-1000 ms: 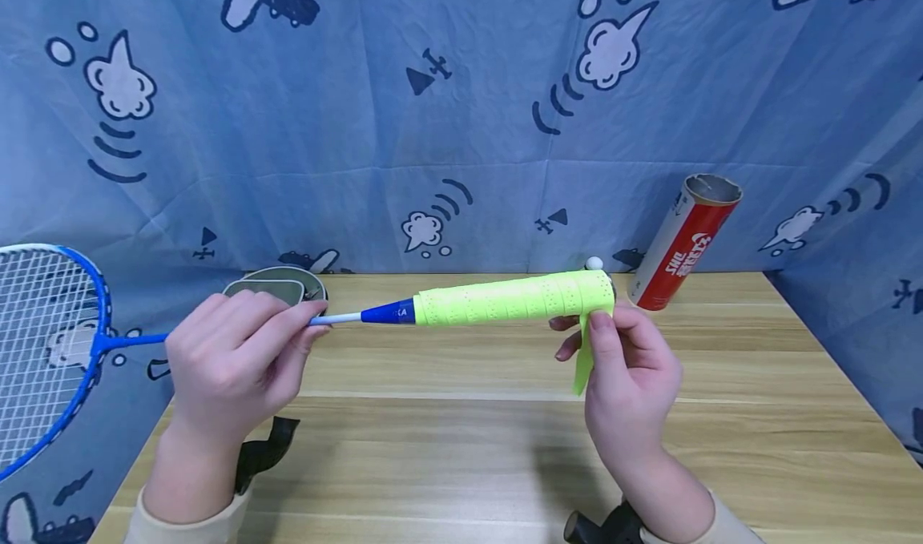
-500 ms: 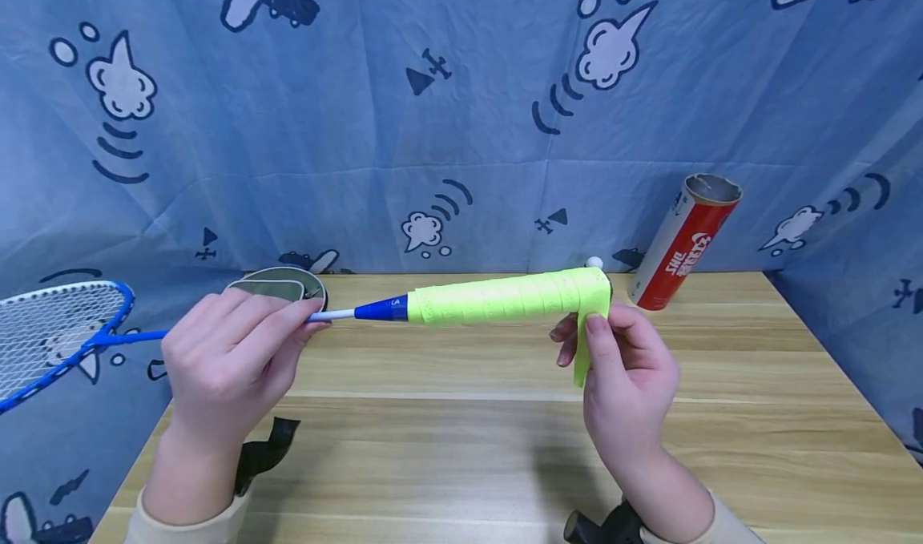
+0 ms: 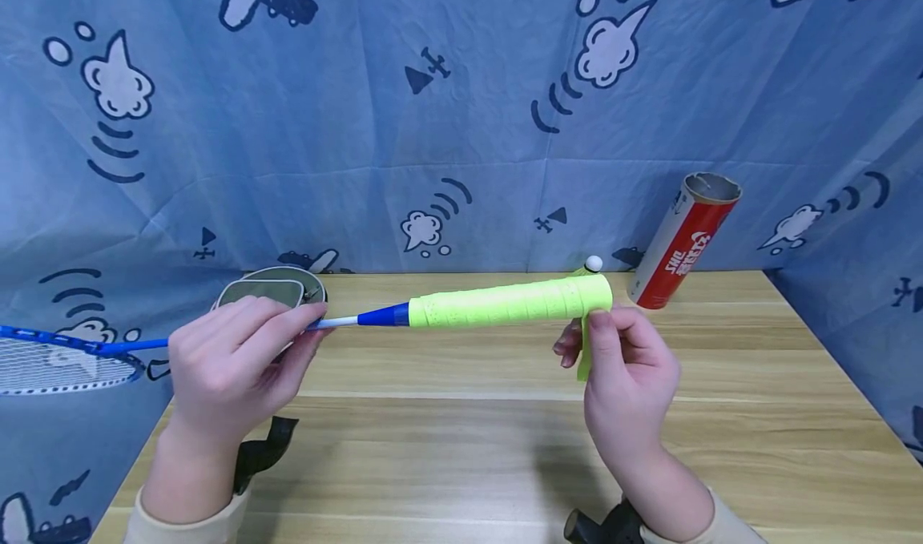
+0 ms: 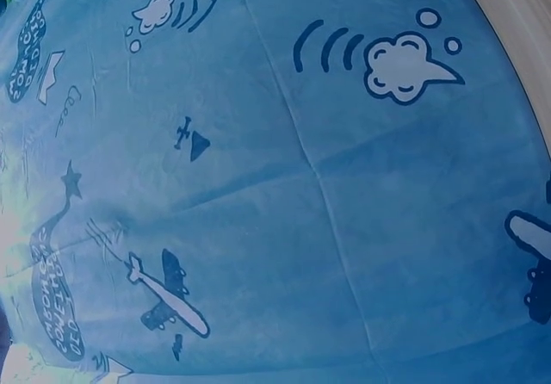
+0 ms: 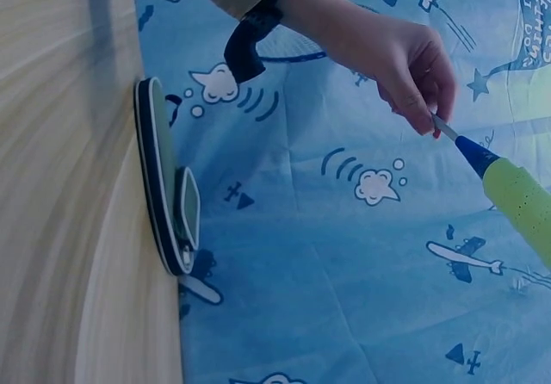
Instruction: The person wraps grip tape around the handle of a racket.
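A badminton racket (image 3: 384,315) is held level above the table, its strung head (image 3: 65,372) on the left, seen nearly edge-on. My left hand (image 3: 234,360) pinches its thin shaft between thumb and fingers; the right wrist view also shows this grip at the shaft (image 5: 443,127). Neon yellow-green grip tape (image 3: 505,304) covers the handle in overlapping turns. At the butt end, my right hand (image 3: 630,376) pinches the tape, and a short loose tail (image 3: 584,360) hangs below the handle beside the thumb. Neither hand shows in the left wrist view.
Behind the handle's end is a small white rounded tip (image 3: 593,264), mostly hidden. A red-and-white shuttlecock tube (image 3: 678,247) stands at the back right. An oval green case (image 3: 277,288) lies behind my left hand. A blue printed curtain (image 3: 461,111) backs the wooden table (image 3: 447,448).
The racket has rolled about its long axis, its head turning from broad face to nearly edge-on. The hanging tape tail looks shorter and narrower. Both hands stay almost in place.
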### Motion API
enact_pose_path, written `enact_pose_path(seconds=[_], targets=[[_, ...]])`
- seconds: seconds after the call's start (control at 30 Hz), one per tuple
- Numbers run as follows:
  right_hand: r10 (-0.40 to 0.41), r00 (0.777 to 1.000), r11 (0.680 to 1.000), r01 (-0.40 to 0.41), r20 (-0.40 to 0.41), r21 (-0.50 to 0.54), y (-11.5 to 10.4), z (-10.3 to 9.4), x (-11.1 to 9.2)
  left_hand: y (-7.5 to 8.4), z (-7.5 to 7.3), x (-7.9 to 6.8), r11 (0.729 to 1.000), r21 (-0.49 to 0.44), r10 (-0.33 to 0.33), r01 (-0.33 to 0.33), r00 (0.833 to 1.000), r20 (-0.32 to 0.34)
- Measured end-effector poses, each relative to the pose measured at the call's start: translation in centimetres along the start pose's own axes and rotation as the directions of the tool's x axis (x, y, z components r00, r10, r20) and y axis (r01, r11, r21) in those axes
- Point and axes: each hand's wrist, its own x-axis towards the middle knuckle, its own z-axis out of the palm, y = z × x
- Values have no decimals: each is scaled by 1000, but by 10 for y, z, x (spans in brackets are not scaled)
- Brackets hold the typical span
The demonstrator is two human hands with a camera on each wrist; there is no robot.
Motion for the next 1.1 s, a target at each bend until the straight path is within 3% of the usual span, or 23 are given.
enact_pose_path(seconds=[0.17, 0.3, 0.57, 1.1], targets=[[-6, 1000, 999, 6, 16, 54, 0, 1, 0, 0, -3, 0, 1000, -4, 2, -2, 1000, 15], [-34, 998, 991, 26, 57, 130, 1, 1, 0, 1, -2, 1, 1000, 10, -11, 12, 1000, -13], [-14, 999, 999, 12, 38, 35, 0, 1, 1, 3, -1, 3, 998, 50, -33, 34, 999, -34], [10, 999, 1000, -10, 34, 19, 0, -1, -1, -3, -9, -3, 1000, -24, 8, -7, 997, 75]])
